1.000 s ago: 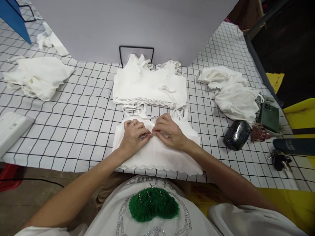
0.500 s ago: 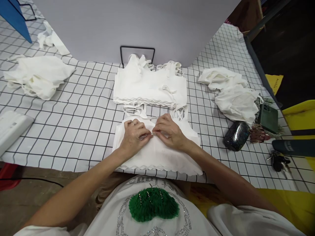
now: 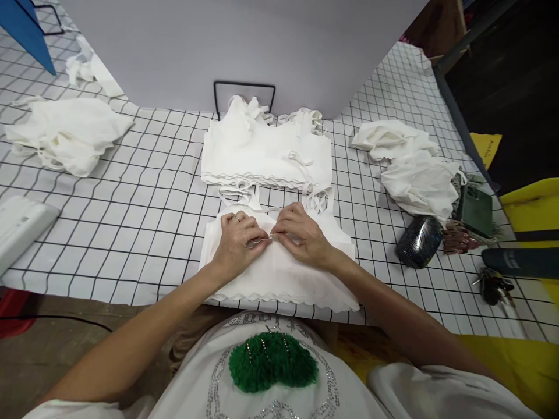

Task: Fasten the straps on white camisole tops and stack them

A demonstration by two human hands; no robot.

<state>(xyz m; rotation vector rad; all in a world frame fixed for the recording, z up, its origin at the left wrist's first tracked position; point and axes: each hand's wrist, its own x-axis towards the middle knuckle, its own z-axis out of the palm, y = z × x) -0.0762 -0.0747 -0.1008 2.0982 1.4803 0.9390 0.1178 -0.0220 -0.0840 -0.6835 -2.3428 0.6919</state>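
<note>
Left hand (image 3: 238, 240) and right hand (image 3: 302, 234) fingers pinch the white top (image 3: 279, 273) on the table (image 3: 144, 221)

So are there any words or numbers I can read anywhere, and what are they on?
No text can be read for sure.
Shirt front: sparkly letters above the green patch, curved and cut off, unreadable.
Yellow sheet: small dark print, too blurred.
Dark flat object: pale marking, too blurred.
White garment under the left hand and right hand: no writing shows.
</note>
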